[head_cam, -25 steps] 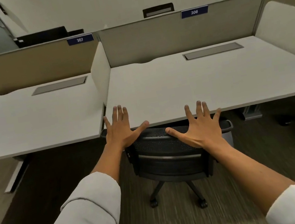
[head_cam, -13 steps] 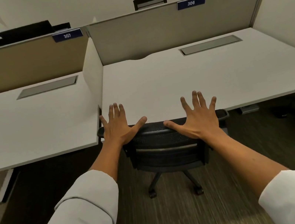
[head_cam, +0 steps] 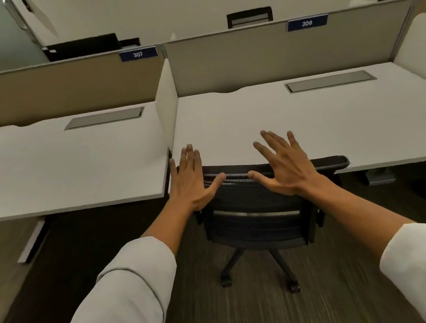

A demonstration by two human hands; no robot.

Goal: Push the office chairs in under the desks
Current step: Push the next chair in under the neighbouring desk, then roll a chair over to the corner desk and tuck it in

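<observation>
Sleeves: two pale sleeves enter from the near left and near right corners, both cut off by the frame edge; bare forearms reach away from the viewer.

Floor: dark striped carpet, blurred.

Office chair (head_cam: 255, 221): black, mesh back toward the viewer, seat pointing away under the right-hand surface. The back's long axis runs left to right, parallel to the surface's near edge. Seat hidden beneath the surface; the right armrest shows at the edge, the left is covered by a hand. Two casters and part of the star base are visible below.

Left hand (head_cam: 191, 183): flat, fingers straight and together, thumb spread along the chair back's top rail; grip open, holding nothing. Whether the palm touches the chair cannot be told.

Right hand (head_cam: 284, 167): flat, fingers fanned, thumb at the top rail; grip likewise open and holding nothing.

Right surface (head_cam: 340, 123): white, with a grey recessed tray, contents not discernible. Label 306 (head_cam: 307, 23) on the far partition.

Left surface (head_cam: 52, 171): white, same recessed tray; label 307 (head_cam: 138, 54). A white divider (head_cam: 167, 104) stands between the two.

Far right: dark shapes under the surface, unclear.
</observation>
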